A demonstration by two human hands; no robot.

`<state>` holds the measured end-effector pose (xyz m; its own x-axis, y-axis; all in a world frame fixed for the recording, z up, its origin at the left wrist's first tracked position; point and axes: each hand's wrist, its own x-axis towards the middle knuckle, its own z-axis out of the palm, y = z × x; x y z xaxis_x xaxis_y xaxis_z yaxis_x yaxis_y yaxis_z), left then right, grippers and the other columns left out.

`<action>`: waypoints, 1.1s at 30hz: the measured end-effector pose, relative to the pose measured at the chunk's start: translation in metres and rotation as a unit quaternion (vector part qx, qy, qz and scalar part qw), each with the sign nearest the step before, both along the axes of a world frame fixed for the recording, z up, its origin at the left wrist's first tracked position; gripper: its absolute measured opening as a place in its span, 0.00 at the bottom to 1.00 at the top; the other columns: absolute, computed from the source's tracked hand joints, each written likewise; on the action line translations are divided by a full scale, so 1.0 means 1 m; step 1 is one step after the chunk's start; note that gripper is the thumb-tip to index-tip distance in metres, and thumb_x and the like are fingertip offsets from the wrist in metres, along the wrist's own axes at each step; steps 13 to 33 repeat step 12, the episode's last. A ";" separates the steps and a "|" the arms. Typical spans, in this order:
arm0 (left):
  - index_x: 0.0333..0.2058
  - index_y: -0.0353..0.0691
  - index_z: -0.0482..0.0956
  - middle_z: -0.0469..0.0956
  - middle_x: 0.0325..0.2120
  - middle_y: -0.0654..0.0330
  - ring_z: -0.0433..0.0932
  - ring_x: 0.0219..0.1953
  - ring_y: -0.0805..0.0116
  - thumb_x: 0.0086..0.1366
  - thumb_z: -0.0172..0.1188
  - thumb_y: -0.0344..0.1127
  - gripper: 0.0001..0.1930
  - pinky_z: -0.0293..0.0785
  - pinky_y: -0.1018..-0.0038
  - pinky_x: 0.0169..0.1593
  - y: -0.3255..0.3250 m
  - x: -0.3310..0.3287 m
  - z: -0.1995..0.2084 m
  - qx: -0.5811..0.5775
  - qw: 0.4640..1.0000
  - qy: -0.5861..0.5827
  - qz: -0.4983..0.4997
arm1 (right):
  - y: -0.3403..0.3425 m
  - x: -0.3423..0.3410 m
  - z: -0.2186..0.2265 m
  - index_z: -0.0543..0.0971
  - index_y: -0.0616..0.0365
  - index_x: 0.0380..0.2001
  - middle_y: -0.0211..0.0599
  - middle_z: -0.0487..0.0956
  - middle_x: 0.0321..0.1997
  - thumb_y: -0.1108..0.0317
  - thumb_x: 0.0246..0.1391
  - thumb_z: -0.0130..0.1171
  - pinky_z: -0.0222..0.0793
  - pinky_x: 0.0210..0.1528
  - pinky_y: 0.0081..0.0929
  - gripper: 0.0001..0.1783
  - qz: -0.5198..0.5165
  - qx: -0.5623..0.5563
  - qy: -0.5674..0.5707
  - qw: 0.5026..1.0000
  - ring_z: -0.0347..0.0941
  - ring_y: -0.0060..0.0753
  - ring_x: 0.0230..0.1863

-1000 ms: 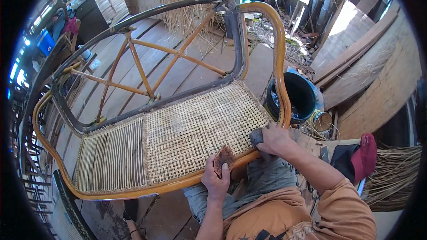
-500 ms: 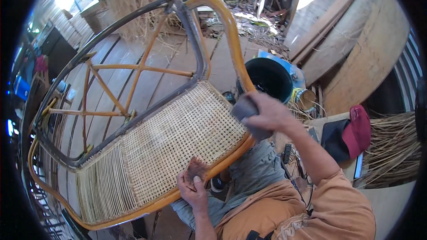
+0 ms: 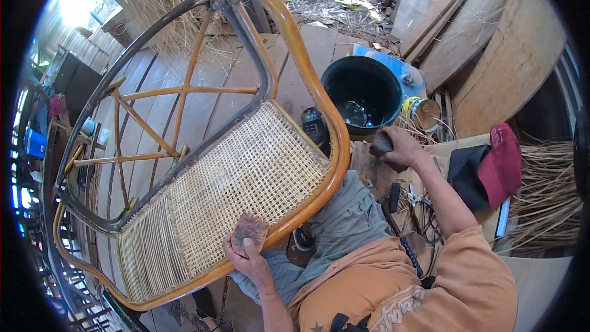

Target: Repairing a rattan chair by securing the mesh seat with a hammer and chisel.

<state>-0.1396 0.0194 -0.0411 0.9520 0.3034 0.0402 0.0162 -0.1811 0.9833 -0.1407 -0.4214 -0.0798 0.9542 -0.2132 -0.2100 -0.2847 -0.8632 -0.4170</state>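
A plank floor (image 3: 203, 95) runs under a rattan chair frame (image 3: 307, 80) that lies tilted across the person's lap, its woven cane seat (image 3: 239, 178) facing up; the weave is dense toward the right and only parallel strands toward the lower left corner of the seat. Behind the seat, thin orange cross struts (image 3: 184, 90) sit inside a dark bent rail (image 3: 132, 55). The left hand (image 3: 246, 255) rests on the near edge of the seat, fingers closed over a flat brown piece (image 3: 249, 229) pressed against the cane by the orange rim. The right hand (image 3: 399, 147) is off the frame, just right of its rim, clenched around a dark grey pad (image 3: 381, 144) held over a worn board near the bucket (image 3: 362, 92). The bucket is black, stands on the floor just beyond the frame's right edge, and holds something shiny and wet-looking. A small tin (image 3: 424, 112) stands just beside it. To the right lie a red cap (image 3: 501, 163) on dark cloth and a heap of dry straw (image 3: 547, 200); leaning planks (image 3: 491, 43) fill the upper right, and more straw hangs at the top. What the brown piece is cannot be told. The tools by the right knee are tangled and unclear, the left rim of the view is dark and warped, and the frame's far lower end is cut off.
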 end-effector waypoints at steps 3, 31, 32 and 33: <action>0.53 0.29 0.61 0.67 0.47 0.53 0.67 0.48 0.66 0.62 0.53 0.35 0.23 0.63 0.72 0.55 -0.001 -0.001 -0.001 0.012 1.000 0.001 -0.016 | 0.020 -0.010 -0.002 0.66 0.54 0.56 0.46 0.64 0.60 0.52 0.36 0.68 0.57 0.61 0.42 0.42 0.070 -0.134 0.051 0.987 0.58 0.50 0.62; 0.54 0.29 0.62 0.66 0.51 0.52 0.65 0.53 0.63 0.64 0.53 0.36 0.24 0.58 0.70 0.60 0.018 -0.004 0.005 -0.038 0.999 0.007 0.033 | 0.048 -0.045 0.023 0.72 0.54 0.52 0.50 0.73 0.53 0.71 0.50 0.57 0.59 0.60 0.35 0.23 -0.106 0.165 -0.087 0.977 0.68 0.46 0.56; 0.54 0.29 0.62 0.66 0.51 0.52 0.65 0.53 0.63 0.64 0.53 0.36 0.24 0.58 0.70 0.60 0.018 -0.004 0.005 -0.038 0.999 0.007 0.033 | 0.048 -0.045 0.023 0.72 0.54 0.52 0.50 0.73 0.53 0.71 0.50 0.57 0.59 0.60 0.35 0.23 -0.106 0.165 -0.087 0.977 0.68 0.46 0.56; 0.54 0.29 0.62 0.66 0.51 0.52 0.65 0.53 0.63 0.64 0.53 0.36 0.24 0.58 0.70 0.60 0.018 -0.004 0.005 -0.038 0.999 0.007 0.033 | 0.048 -0.045 0.023 0.72 0.54 0.52 0.50 0.73 0.53 0.71 0.50 0.57 0.59 0.60 0.35 0.23 -0.106 0.165 -0.087 0.977 0.68 0.46 0.56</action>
